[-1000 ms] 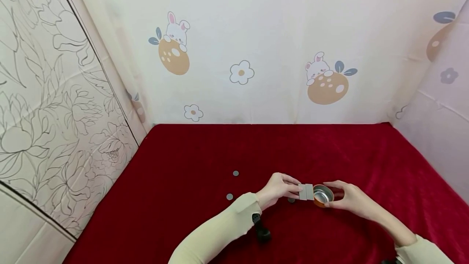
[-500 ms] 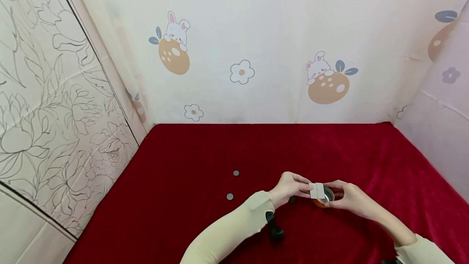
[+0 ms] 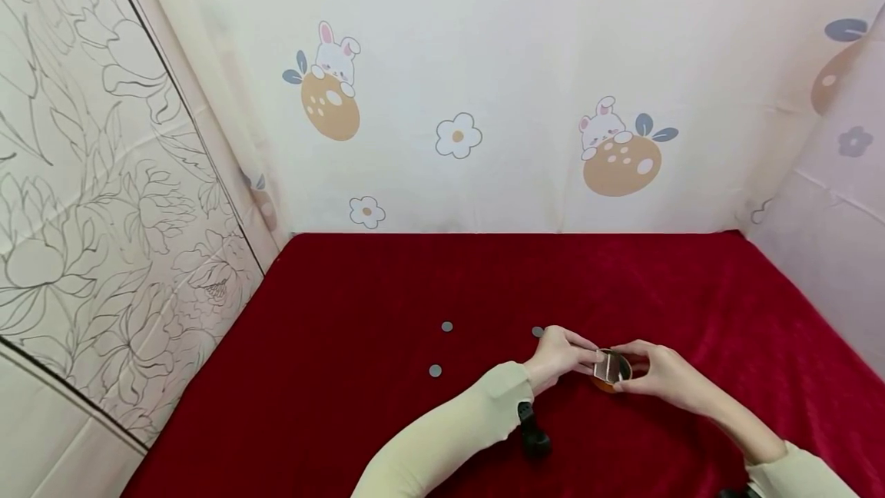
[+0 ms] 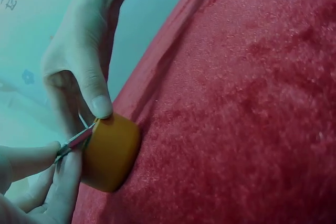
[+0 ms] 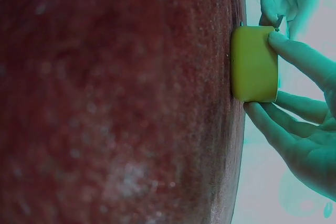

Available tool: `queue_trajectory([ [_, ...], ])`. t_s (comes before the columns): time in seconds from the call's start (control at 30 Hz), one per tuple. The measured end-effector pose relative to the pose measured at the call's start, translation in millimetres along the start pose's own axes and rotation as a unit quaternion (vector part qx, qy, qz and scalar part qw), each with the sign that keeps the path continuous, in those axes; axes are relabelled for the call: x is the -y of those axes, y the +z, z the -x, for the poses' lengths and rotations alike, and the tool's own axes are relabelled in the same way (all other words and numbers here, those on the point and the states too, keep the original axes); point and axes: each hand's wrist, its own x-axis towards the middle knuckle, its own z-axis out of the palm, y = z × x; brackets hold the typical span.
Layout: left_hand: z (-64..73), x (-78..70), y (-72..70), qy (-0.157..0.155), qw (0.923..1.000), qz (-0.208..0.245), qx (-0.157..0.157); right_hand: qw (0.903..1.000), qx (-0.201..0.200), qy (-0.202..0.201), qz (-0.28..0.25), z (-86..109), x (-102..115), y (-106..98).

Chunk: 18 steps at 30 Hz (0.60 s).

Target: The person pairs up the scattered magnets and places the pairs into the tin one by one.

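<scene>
In the head view, my left hand (image 3: pixel 558 356) pinches a small flat metal plate (image 3: pixel 607 367) with a line across its middle. The plate lies tilted at the mouth of a round orange tin (image 3: pixel 605 387), covering part of the opening. Seen edge-on from the left wrist, the plate (image 4: pixel 79 139) is thin and meets the tin's rim (image 4: pixel 113 153). My right hand (image 3: pixel 660 375) grips the tin from the right, thumb on one side and fingers on the other. The tin (image 5: pixel 254 64) stands on the red cloth; what is inside is mostly hidden.
Several small grey discs lie on the red cloth (image 3: pixel 373 290): one disc (image 3: pixel 447 327) farther back, another disc (image 3: pixel 435 370) nearer, and a third disc (image 3: pixel 538 331) just behind the left hand. A patterned curtain (image 3: pixel 484 83) rises behind the table.
My left hand has moved right, bringing the plate from beside the tin to over its mouth. The plate has tilted and looks shinier. My right hand and the tin have stayed almost still.
</scene>
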Motion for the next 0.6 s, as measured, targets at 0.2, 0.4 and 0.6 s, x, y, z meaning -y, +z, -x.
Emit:
queue_trajectory([
  [0.2,-1.5,1.7,0.6,0.021,0.9991,-0.036,-0.007,1.0,-0.003,-0.006,-0.002,-0.1,1.2,0.0],
  [0.4,0.0,4.2,-7.1,0.042,0.9947,-0.092,0.015,0.9999,-0.006,-0.013,-0.004,0.4,0.7,0.7],
  [0.6,-0.8,7.4,-12.7,0.006,0.9956,-0.09,0.027,0.9999,-0.006,-0.013,-0.005,0.5,-1.3,2.3],
])
